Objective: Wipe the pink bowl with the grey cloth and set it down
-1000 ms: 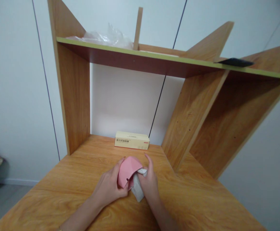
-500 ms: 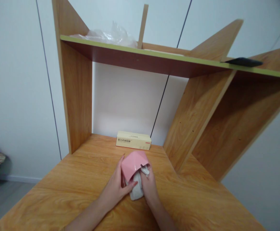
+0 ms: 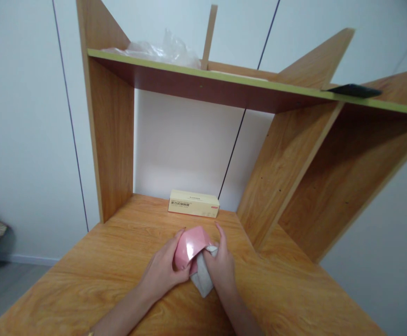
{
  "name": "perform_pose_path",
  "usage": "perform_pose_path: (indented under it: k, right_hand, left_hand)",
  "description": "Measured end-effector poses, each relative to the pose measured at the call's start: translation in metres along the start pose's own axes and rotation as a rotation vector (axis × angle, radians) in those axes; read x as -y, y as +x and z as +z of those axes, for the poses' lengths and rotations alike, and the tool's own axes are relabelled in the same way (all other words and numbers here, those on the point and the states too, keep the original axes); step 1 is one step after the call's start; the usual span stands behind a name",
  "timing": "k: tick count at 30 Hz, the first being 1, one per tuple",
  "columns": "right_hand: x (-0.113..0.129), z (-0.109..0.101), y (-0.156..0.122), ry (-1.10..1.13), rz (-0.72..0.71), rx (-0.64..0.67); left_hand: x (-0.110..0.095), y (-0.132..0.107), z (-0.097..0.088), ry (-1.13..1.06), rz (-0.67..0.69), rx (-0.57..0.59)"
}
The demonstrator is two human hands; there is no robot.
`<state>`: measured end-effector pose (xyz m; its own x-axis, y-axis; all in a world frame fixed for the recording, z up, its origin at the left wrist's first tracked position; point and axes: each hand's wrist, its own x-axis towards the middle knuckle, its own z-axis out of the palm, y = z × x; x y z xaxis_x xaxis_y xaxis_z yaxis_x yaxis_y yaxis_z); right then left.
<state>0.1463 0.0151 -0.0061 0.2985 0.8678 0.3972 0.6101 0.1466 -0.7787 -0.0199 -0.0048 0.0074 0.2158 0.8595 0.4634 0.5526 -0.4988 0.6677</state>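
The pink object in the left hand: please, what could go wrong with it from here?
The left hand grips the pink object by its shiny outside, so it might slip and drop onto the table. The grey cloth in the right hand has a loose end that could catch on the object's edge. The cream box stands beyond the hands, so a wide movement might knock it.

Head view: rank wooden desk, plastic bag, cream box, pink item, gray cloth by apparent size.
Largest to smallest:
- Wooden desk
- Plastic bag
- Cream box and pink item: too close to rank; pink sits nearer the camera
- Gray cloth, visible part only
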Motion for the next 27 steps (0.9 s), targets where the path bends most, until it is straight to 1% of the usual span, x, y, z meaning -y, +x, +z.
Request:
perform_pose_path:
  k: [2,4,6,8,11,13,15,18,23,27]
  right_hand:
    - [-0.002,0.002,-0.001,0.045,-0.016,0.050]
    - [-0.004,0.005,-0.001,0.105,-0.029,0.087]
    - [-0.005,0.007,-0.001,0.179,-0.042,0.093]
    - [-0.006,0.010,0.001,0.259,-0.039,0.064]
    - [-0.009,0.015,0.003,0.395,-0.017,-0.003]
    - [-0.011,0.018,0.003,0.481,0.000,0.002]
    - [-0.011,0.019,0.003,0.522,0.006,0.037]
    - [-0.006,0.018,0.002,0.428,-0.006,0.066]
    - [0.006,0.008,0.000,0.130,0.020,0.047]
    - [0.008,0.002,-0.001,0.055,-0.020,0.002]
  left_hand:
    - [0.000,0.000,-0.001,0.020,0.033,0.016]
    - [0.000,0.000,-0.002,0.037,0.033,0.008]
    - [0.000,0.001,-0.002,0.046,-0.002,-0.024]
    - [-0.001,0.002,-0.001,0.041,-0.043,-0.058]
    - [-0.001,0.001,0.003,-0.028,-0.075,-0.054]
    - [0.000,0.000,0.007,-0.112,-0.071,-0.018]
    - [0.002,-0.001,0.010,-0.189,-0.062,0.005]
    - [0.002,-0.001,0.008,-0.213,-0.067,-0.006]
    - [-0.001,0.002,-0.001,-0.044,-0.097,-0.042]
    - [-0.005,0.001,-0.004,0.007,-0.093,-0.026]
